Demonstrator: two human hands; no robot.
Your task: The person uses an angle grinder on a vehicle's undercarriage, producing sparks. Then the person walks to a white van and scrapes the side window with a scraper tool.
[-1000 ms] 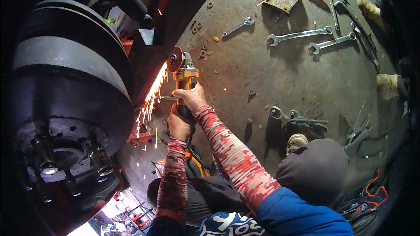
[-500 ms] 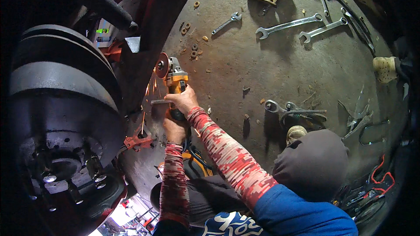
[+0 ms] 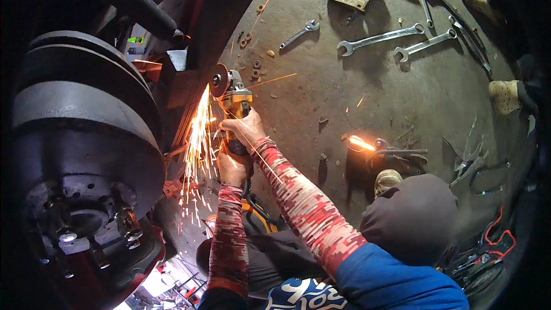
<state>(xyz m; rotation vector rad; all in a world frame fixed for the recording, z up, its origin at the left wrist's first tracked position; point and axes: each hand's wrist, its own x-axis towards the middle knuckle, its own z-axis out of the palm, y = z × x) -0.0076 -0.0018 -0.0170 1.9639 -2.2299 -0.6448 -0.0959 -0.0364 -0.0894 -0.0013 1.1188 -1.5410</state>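
Since the earlier frame, the grinder (image 3: 235, 101) has edged forward and its sparks (image 3: 199, 135) have thickened. Head view: right hand (image 3: 247, 127), left hand (image 3: 234, 167) behind it, fingers curled closed around its body, which runs forward from them; disc (image 3: 219, 80) ahead-left, nearer the right.

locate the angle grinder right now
The left hand and right hand hold the angle grinder left of centre in the head view, right of the dark drum.
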